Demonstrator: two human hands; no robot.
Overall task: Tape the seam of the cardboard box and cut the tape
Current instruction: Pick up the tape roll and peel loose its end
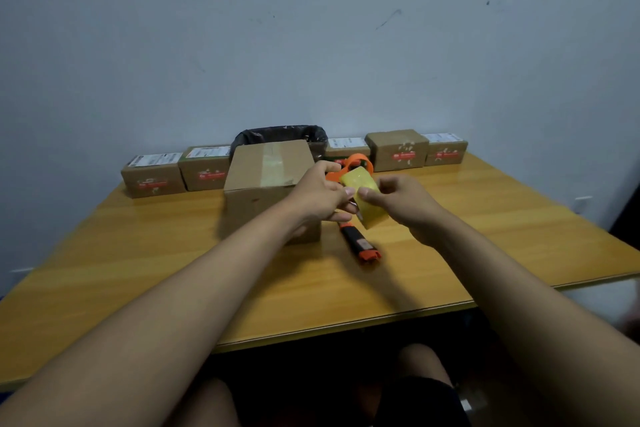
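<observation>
A plain cardboard box [266,180] stands on the wooden table [242,281] with a strip of yellowish tape along its top seam. Just right of the box, my left hand [320,196] grips an orange tape dispenser [360,163] loaded with a yellow tape roll. My right hand [398,203] pinches the loose end of the yellow tape [369,208], pulled out from the roll and hanging in the air between both hands. An orange-and-black utility knife [360,243] lies on the table below the hands, partly hidden by them.
Several small sealed cartons with red labels [154,175] [398,149] line the back edge of the table by the wall. A bin with a black bag [282,135] sits behind the box. The table's near edge [346,326] runs across my knees.
</observation>
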